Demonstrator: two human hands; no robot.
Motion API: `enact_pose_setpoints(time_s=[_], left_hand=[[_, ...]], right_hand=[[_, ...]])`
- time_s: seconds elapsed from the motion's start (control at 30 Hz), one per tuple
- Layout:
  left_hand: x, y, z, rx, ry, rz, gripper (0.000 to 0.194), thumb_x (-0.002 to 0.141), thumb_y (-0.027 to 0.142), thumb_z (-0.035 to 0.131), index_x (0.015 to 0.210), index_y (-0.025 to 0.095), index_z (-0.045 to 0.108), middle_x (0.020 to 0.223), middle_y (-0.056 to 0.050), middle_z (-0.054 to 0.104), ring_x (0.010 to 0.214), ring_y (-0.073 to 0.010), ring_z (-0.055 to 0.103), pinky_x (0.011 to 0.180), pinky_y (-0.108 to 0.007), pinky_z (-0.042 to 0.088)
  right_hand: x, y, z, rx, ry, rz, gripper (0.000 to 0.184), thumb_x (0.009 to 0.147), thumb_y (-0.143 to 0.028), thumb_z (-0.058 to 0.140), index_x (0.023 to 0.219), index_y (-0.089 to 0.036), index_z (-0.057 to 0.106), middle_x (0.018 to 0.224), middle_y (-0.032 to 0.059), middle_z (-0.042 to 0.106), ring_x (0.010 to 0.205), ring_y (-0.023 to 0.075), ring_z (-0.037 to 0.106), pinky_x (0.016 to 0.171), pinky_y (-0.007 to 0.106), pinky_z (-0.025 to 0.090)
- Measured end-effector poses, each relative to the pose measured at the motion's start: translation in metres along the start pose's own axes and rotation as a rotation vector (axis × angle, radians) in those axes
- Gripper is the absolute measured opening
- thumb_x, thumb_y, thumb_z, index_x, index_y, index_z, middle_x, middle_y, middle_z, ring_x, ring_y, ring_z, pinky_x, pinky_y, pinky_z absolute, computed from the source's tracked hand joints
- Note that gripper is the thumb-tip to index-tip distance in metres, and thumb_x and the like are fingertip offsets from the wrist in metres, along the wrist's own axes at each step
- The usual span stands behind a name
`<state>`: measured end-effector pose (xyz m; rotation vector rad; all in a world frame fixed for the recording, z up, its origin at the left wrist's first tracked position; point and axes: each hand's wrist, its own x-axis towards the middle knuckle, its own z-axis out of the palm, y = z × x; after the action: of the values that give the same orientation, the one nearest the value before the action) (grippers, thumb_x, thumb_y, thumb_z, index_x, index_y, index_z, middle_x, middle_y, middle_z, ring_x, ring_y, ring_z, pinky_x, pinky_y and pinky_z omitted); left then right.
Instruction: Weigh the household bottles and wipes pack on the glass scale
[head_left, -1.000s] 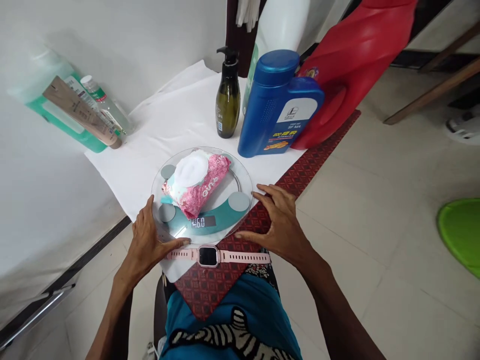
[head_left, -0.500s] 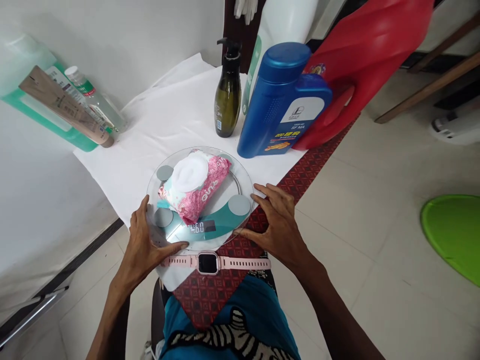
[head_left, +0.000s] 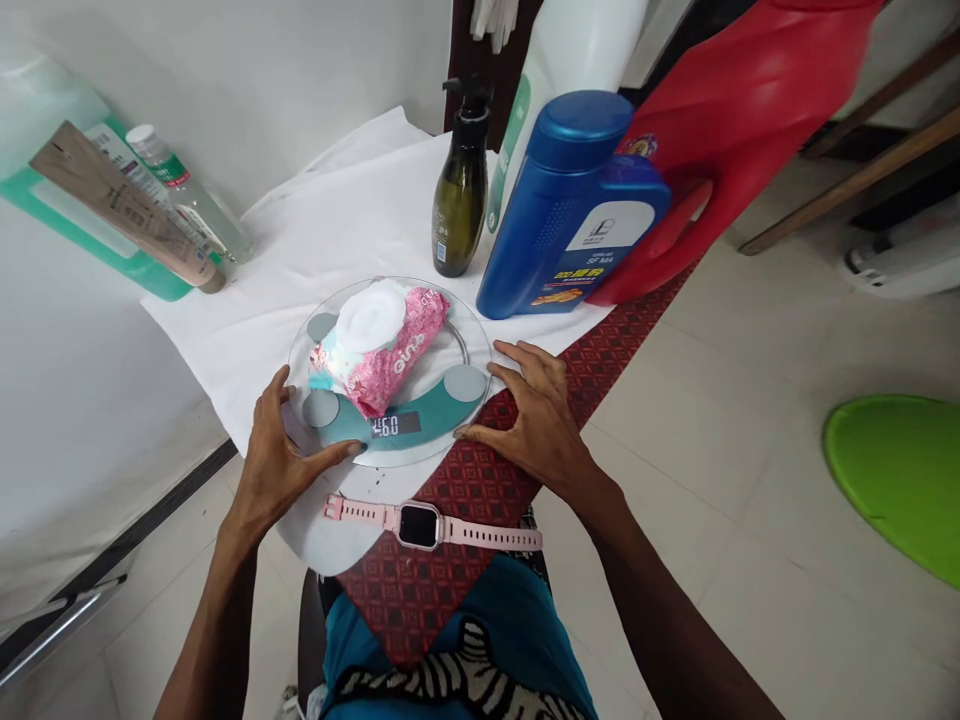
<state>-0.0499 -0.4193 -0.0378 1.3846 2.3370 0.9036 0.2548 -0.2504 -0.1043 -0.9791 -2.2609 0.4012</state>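
Note:
A round glass bathroom scale [head_left: 444,410] lies on the white cloth, its lit display near its front edge. On top of it rests a pink and white pack of wipes [head_left: 403,358] with a white lid. My left hand [head_left: 279,452] grips the scale's left rim, thumb along the front edge and fingers at the side. Gripping the right rim is my right hand [head_left: 536,420], its thumb at the front edge and its fingertips at the side. The undersides of the fingertips are hidden. A pink-strapped smartwatch [head_left: 418,525] lies in front of the scale.
Behind the scale stand a dark green pump bottle [head_left: 459,205], a blue bottle [head_left: 562,220], a white bottle [head_left: 585,45] and a red jug [head_left: 757,120]. At the left are a brown tube [head_left: 124,205], a clear bottle [head_left: 191,195] and a green-liquid container [head_left: 45,110].
Both hands have moved the scale, with the wipes on it, away from me and slightly left. The gap between scale and watch has widened. The camera view has shifted a little.

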Motion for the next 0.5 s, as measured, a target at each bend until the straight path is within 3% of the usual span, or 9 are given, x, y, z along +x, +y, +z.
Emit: enact_pose_setpoints(time_s=[0.2,0.37,0.5], left_hand=[[0.000,0.007,0.003,0.073,-0.026,-0.012,0.135,0.067,0.086,0.087,0.172,0.020,0.034,0.160,-0.024,0.053,0.150,-0.0473,0.051,0.122,-0.072,0.046],[-0.002,0.013,-0.001,0.142,0.020,0.007,0.134,0.069,0.088,0.084,0.172,0.018,0.035,0.166,-0.026,0.045,0.159,-0.0514,0.038,0.124,-0.076,0.042],[0.008,0.033,-0.012,0.136,0.115,0.206,0.128,0.076,0.084,0.084,0.174,0.021,0.031,0.168,-0.025,0.043,0.158,-0.0492,0.041,0.125,-0.072,0.044]], right_hand=[[-0.004,0.002,0.003,0.020,-0.002,0.020,0.080,0.085,-0.067,0.087,0.146,-0.020,0.064,0.154,0.0189,0.066,0.150,0.0436,0.053,0.124,0.070,0.044],[-0.015,0.001,0.005,-0.020,0.056,-0.023,0.058,0.097,-0.054,0.079,0.143,-0.021,0.065,0.150,0.0175,0.069,0.145,0.0413,0.059,0.120,0.068,0.049],[-0.021,-0.004,0.005,-0.047,0.194,-0.018,0.048,0.102,-0.045,0.075,0.140,-0.018,0.065,0.138,0.0190,0.074,0.132,0.0390,0.068,0.110,0.063,0.057]])
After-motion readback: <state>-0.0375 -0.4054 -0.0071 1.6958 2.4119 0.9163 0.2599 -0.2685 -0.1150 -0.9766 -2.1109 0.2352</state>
